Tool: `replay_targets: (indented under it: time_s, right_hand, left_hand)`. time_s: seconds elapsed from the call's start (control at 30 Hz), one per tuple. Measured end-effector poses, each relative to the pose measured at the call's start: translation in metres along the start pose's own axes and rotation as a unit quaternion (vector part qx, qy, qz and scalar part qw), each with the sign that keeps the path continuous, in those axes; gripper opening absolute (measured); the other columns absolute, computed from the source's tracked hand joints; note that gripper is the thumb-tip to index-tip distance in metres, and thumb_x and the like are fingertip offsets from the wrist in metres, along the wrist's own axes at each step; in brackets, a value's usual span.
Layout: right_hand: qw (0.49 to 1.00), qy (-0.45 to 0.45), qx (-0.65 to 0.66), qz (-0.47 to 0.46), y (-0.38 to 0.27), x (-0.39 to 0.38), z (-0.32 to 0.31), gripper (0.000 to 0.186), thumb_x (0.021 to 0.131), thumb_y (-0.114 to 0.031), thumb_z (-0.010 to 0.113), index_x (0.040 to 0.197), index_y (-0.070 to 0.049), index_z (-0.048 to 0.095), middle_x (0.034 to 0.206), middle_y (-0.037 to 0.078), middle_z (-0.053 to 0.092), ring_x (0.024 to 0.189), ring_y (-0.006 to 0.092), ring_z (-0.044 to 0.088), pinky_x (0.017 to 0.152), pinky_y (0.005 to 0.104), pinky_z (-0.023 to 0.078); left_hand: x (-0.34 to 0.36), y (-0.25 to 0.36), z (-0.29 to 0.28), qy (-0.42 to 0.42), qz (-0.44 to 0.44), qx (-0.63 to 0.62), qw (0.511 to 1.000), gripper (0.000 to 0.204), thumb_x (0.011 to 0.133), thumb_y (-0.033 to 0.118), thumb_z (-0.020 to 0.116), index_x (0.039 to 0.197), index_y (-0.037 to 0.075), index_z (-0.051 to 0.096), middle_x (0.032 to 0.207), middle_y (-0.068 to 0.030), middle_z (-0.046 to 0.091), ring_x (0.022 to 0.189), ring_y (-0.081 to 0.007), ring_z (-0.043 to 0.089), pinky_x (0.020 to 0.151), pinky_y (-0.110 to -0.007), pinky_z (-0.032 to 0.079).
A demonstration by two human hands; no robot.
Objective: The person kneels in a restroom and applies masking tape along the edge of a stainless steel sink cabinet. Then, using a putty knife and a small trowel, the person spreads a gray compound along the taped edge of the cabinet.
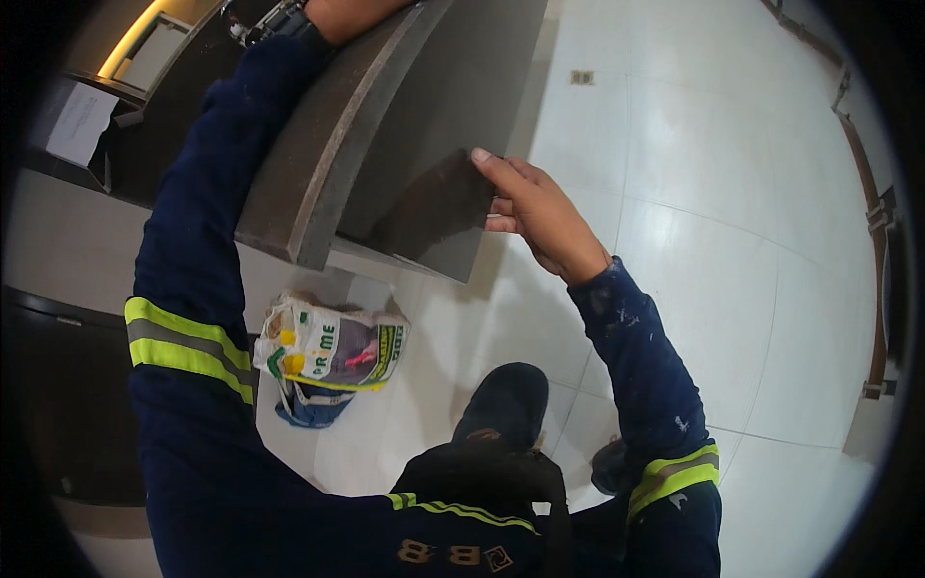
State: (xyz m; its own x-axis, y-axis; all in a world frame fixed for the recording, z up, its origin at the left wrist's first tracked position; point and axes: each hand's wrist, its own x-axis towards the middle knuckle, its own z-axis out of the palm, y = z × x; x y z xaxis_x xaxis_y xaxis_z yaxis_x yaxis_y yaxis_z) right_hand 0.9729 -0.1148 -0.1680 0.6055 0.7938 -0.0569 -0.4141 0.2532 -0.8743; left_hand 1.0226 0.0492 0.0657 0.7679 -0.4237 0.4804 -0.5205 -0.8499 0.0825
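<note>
Right grip (538, 210) pinches edge of dark panel (434, 116), beside surface (281, 183) | left grip (352, 13) partly cut off, cannot tell | printed bag (332, 345) on floor (694, 279), near panel's lower end

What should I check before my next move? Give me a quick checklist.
1. Right hand on the dark panel: ok, its thumb lies over the face near the edge.
2. Left hand grip: cannot tell, the picture's upper edge cuts it off.
3. Floor free of loose things: not ok, a printed bag is on it.
4. Right sleeve clean: not ok, white marks show.
</note>
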Motion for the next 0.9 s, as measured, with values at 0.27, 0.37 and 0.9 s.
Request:
replay_targets:
  time_s: [0.27,0.37,0.9]
  right_hand:
    - [0.993,0.018,-0.112,0.016,-0.009,-0.008,-0.011,0.069,0.099,-0.058,0.058,0.131,0.003,0.059,0.118,0.013,0.066,0.094,0.0162,0.066,0.087,0.0292,0.056]
    - [0.978,0.041,-0.203,-0.008,-0.021,-0.025,-0.013,0.072,0.097,-0.056,0.061,0.134,0.006,0.057,0.115,0.018,0.066,0.099,0.0265,0.069,0.090,0.0359,0.056]
    - [0.884,0.113,-0.296,-0.343,-0.036,-0.032,0.052,0.112,0.070,-0.056,0.083,0.157,-0.008,0.032,0.156,0.020,0.039,0.146,0.0363,0.038,0.119,0.0531,0.034]
  left_hand:
    - [0.002,0.019,-0.005,0.051,-0.004,-0.012,0.999,0.041,0.101,0.032,0.065,0.125,-0.002,0.065,0.101,-0.0140,0.072,0.093,-0.0189,0.066,0.085,-0.036,0.053]
    - [0.006,0.015,-0.007,0.050,0.043,0.042,0.997,0.038,0.100,0.034,0.062,0.108,-0.003,0.067,0.093,-0.0212,0.069,0.085,-0.0334,0.067,0.079,-0.043,0.053]
    - [0.028,0.026,-0.033,0.205,0.175,0.134,0.954,0.042,0.097,0.038,0.061,0.089,-0.004,0.063,0.088,-0.0258,0.065,0.088,-0.0439,0.064,0.081,-0.052,0.050]
